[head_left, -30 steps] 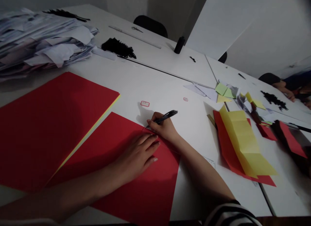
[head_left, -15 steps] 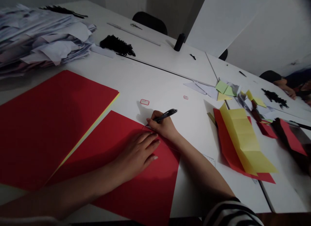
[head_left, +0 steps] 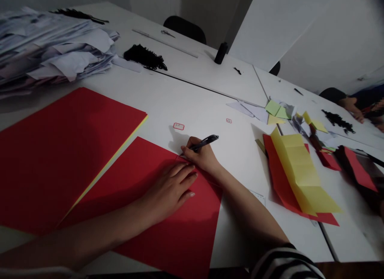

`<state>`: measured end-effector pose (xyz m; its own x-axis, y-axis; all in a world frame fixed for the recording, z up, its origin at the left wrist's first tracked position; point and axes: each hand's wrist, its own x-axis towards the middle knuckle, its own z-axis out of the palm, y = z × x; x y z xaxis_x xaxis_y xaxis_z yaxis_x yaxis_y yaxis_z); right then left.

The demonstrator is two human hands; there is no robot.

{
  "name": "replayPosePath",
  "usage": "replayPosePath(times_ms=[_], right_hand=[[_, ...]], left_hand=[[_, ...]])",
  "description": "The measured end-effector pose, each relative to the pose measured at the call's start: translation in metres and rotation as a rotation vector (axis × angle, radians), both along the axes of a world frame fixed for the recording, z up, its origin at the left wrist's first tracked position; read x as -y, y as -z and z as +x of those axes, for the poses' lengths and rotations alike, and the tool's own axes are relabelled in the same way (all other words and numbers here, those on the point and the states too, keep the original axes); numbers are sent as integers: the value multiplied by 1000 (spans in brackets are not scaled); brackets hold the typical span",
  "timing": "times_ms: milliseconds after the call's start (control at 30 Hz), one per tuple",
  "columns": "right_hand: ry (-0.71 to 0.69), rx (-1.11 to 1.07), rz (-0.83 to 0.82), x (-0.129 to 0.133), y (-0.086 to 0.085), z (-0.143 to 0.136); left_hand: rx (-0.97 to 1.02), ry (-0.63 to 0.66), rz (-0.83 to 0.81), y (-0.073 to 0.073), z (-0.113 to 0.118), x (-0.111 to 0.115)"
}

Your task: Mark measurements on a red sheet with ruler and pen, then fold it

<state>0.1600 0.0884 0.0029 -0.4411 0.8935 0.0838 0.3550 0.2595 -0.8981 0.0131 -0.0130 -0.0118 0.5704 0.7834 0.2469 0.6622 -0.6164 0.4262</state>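
Slantwise, black pen in right hand

One red paper sheet lies flat on the white table, turned aslant; the dark pen (quite slender) is leaning, its lower end near the sheet's far edge

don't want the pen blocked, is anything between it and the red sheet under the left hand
Nothing visible is: the pen, held in the right hand, has its tip at the far edge of the red sheet. The left hand rests on the sheet near the tip, not between.
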Motion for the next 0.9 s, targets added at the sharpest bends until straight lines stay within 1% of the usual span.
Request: replayPosePath(times_ms=[133, 200, 267, 300, 400, 433, 467, 533, 567, 600, 667, 700, 800, 900], right_hand=[[3, -44, -17, 1, 2, -1], [16, -115, -64, -2, -5, 1], [55, -200, -83, -5, -22, 10], [91, -231, -58, -6, -32, 17], [196, -304, 109, -1, -62, 48], [222, -305, 148, 5, -67, 60], [240, -269, 171, 14, -69, 72], [244, -117, 215, 37, -62, 93], [209, -18, 253, 50, -55, 102], [149, 92, 276, 64, -46, 110], [27, 212, 369, 88, -29, 122], [-20, 268, 391, 98, -22, 127], [-50, 392, 436, 118, -9, 135], [-58, 452, 477, 123, -5, 138]], left_hand=[[2, -5, 6, 0, -1, 0], [5, -2, 23, 0, -1, 1], [-6, 6, 45, 1, -3, 1], [-15, 8, 56, 2, -3, 1], [-46, 15, 72, 3, -4, 1], [-53, 15, 74, 3, -4, 1], [-59, 16, 74, 3, -4, 1], [-52, 12, 79, 3, -3, 0], [-45, 9, 82, 4, -3, 0], [-39, 7, 88, 4, -3, 0], [-36, 9, 103, 4, -2, 0], [-43, 13, 108, 4, -1, 0], [-62, 19, 114, 3, 3, 2], [-60, 2, 130, 1, 14, 7]])
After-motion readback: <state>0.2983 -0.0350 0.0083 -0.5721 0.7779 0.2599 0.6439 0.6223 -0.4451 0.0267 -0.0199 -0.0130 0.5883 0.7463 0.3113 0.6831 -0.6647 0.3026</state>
